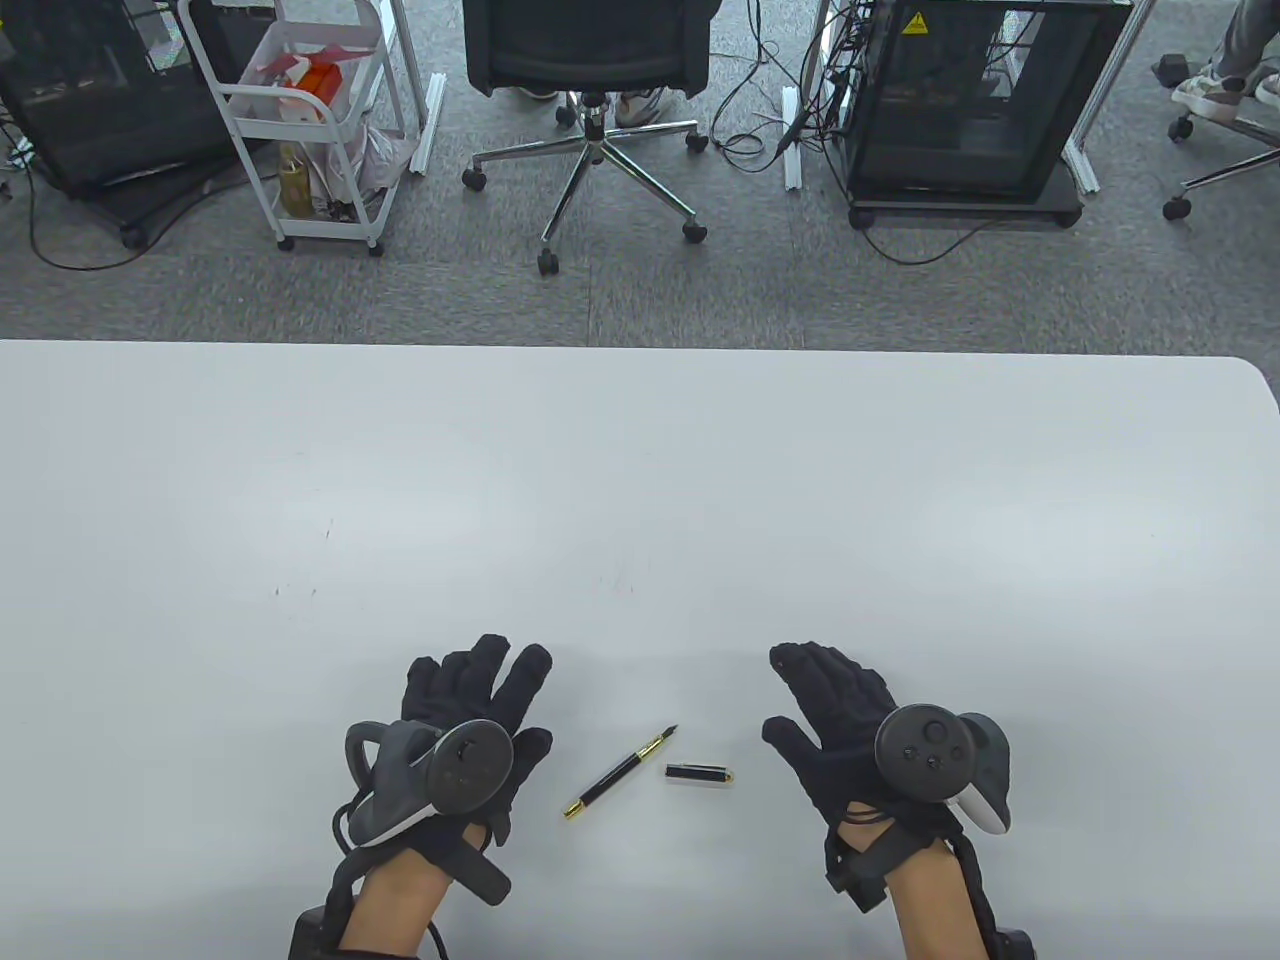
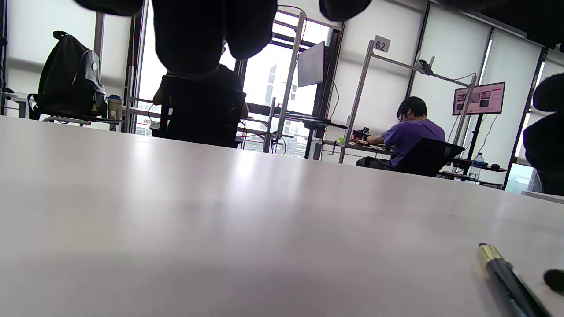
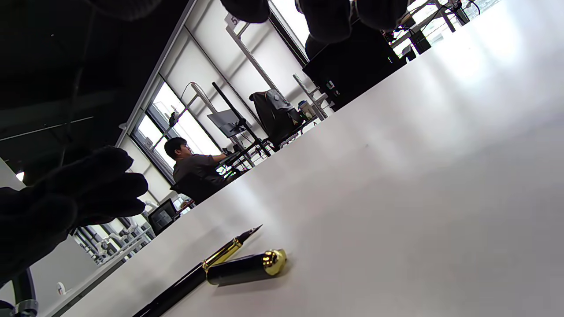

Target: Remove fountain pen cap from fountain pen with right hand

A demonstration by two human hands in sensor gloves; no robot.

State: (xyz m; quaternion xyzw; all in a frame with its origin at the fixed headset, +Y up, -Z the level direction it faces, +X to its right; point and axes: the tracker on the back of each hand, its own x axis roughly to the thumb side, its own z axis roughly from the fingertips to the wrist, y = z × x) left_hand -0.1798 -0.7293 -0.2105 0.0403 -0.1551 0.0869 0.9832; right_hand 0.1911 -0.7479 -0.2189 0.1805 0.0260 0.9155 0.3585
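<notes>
A black and gold fountain pen [image 1: 620, 772] lies uncapped on the white table [image 1: 640, 500], nib pointing up and to the right. Its black cap [image 1: 699, 773] with a gold end lies apart just to the right of it. Both show in the right wrist view, the pen [image 3: 207, 266] and the cap [image 3: 246, 268]. The pen's end shows in the left wrist view [image 2: 506, 275]. My left hand [image 1: 478, 715] is left of the pen with fingers spread, holding nothing. My right hand [image 1: 825, 715] is right of the cap, open and holding nothing.
Beyond the table's far edge stand an office chair [image 1: 590, 70], a white trolley [image 1: 310, 120] and a black cabinet on wheels [image 1: 960, 100] on grey carpet.
</notes>
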